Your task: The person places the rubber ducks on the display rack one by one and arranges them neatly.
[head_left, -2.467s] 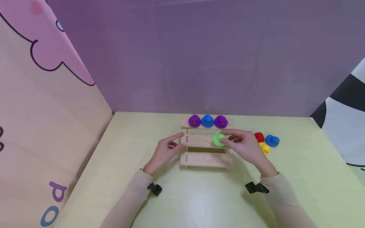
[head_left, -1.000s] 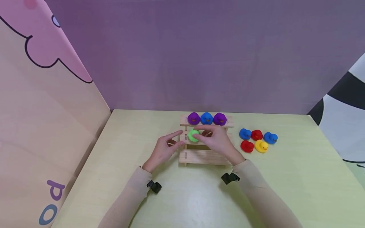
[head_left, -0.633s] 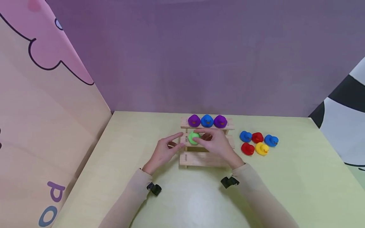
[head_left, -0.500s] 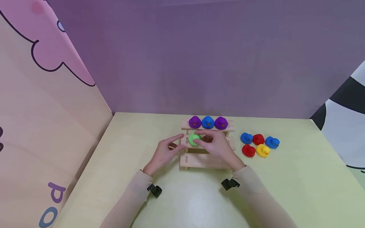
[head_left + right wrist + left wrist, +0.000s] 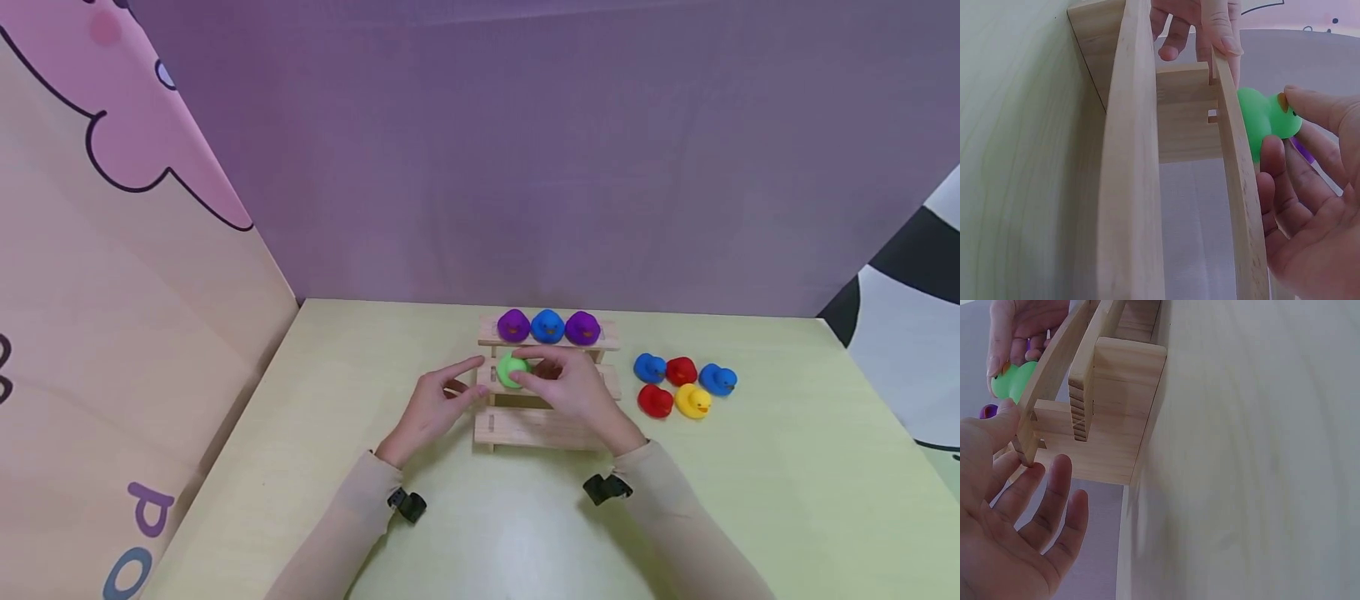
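Observation:
A three-step wooden rack point(image 5: 536, 427) stands on the table. My left hand point(image 5: 433, 407) is at its left side; in the left wrist view the thumb lies on the end of the middle board point(image 5: 1047, 375) and fingertips sit under it. With thumb and fingers my right hand point(image 5: 576, 387) pinches a green rubber duck point(image 5: 511, 372) at the left end of the middle step. The right wrist view shows the duck's base point(image 5: 1249, 122) against the board, a finger and thumb around its body and head. Two purple ducks with a blue duck point(image 5: 547, 326) between them line the top step.
Right of the rack, several loose ducks lie on the table point(image 5: 780, 467): two blue, a red duck point(image 5: 656, 401) with another red behind, and a yellow duck point(image 5: 693, 401). A purple wall point(image 5: 525, 167) rises behind the table, and a printed panel point(image 5: 112, 333) stands at the left.
My right hand has carried the green duck leftward along the middle step, from its right part to its left end, and has stayed there since. The left hand has kept its place at the rack.

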Motion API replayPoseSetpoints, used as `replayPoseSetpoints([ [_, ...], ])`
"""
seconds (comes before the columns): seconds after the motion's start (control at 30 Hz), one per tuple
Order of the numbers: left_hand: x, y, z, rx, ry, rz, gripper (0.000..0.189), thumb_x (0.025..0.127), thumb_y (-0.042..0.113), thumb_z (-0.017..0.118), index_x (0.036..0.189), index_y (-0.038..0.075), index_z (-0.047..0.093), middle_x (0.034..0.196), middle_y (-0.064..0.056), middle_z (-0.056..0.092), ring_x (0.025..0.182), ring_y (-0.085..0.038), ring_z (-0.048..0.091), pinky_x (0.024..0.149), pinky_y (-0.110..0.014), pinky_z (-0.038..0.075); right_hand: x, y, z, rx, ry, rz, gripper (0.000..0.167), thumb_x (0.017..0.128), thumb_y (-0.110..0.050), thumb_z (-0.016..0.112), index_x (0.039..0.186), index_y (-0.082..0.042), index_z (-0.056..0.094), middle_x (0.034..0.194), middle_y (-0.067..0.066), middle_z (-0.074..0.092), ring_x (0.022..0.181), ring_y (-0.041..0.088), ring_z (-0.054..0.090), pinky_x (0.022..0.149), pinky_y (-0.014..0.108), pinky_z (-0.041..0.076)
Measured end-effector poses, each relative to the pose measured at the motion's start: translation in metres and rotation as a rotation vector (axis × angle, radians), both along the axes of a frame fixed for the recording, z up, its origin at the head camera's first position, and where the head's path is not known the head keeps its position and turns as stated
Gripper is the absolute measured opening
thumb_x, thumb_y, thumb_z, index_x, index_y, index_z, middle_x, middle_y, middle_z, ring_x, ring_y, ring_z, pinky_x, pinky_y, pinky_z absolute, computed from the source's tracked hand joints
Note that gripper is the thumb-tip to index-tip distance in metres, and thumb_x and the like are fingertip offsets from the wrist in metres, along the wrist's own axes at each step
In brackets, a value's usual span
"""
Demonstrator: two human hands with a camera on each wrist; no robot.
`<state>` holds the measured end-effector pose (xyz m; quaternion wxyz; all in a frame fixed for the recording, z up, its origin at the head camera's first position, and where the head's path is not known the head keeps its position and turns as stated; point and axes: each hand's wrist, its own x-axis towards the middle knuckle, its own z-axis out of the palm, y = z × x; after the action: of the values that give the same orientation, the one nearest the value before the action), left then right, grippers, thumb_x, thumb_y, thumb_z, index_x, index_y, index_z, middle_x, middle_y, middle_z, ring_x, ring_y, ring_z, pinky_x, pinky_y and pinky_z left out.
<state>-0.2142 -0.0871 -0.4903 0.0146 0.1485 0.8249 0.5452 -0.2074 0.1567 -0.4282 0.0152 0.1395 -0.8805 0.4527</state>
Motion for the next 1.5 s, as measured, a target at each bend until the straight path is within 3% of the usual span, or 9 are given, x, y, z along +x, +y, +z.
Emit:
replayPoseSetpoints([
  [0.57, -0.001, -0.001, 0.001, -0.010, 0.010, -0.017, 0.051, 0.101, 0.030, 0.077, 0.150, 0.024, 0.064, 0.131, -0.009, 0.074, 0.097, -0.021, 0.072, 0.072, -0.031, 0.060, 0.000, 0.002, 0.000, -0.009, 0.005, -0.003, 0.037, 0.094, -0.032, 0.084, 0.129, -0.018, 0.078, 0.103, 0.006, 0.078, 0.085, 0.021, 0.065, 0.067, 0.028, 0.055],
  [0.87, -0.001, -0.002, 0.004, -0.019, 0.008, -0.023, 0.050, 0.101, 0.034, 0.076, 0.150, 0.029, 0.064, 0.134, -0.011, 0.073, 0.101, -0.022, 0.072, 0.076, -0.032, 0.060, 0.002, 0.010, 0.002, -0.031, 0.010, -0.015, 0.035, 0.095, -0.032, 0.083, 0.128, -0.018, 0.078, 0.115, 0.008, 0.079, 0.090, 0.023, 0.070, 0.074, 0.031, 0.058],
  [1.3, 0.001, -0.002, 0.005, -0.012, 0.005, -0.012, 0.050, 0.100, 0.032, 0.077, 0.149, 0.028, 0.065, 0.134, -0.009, 0.073, 0.100, -0.021, 0.071, 0.076, -0.031, 0.059, 0.012, 0.029, 0.002, -0.021, 0.007, -0.071, 0.033, 0.099, -0.036, 0.078, 0.126, -0.017, 0.078, 0.116, 0.007, 0.078, 0.094, 0.024, 0.069, 0.078, 0.029, 0.058],
  [1.5, 0.003, -0.001, 0.005, -0.010, 0.006, -0.007, 0.050, 0.100, 0.031, 0.077, 0.149, 0.027, 0.065, 0.135, -0.010, 0.073, 0.100, -0.021, 0.071, 0.076, -0.030, 0.059, 0.018, 0.044, 0.002, -0.003, 0.039, -0.105, 0.030, 0.100, -0.035, 0.077, 0.123, -0.017, 0.079, 0.109, 0.008, 0.078, 0.091, 0.023, 0.069, 0.075, 0.027, 0.056],
])
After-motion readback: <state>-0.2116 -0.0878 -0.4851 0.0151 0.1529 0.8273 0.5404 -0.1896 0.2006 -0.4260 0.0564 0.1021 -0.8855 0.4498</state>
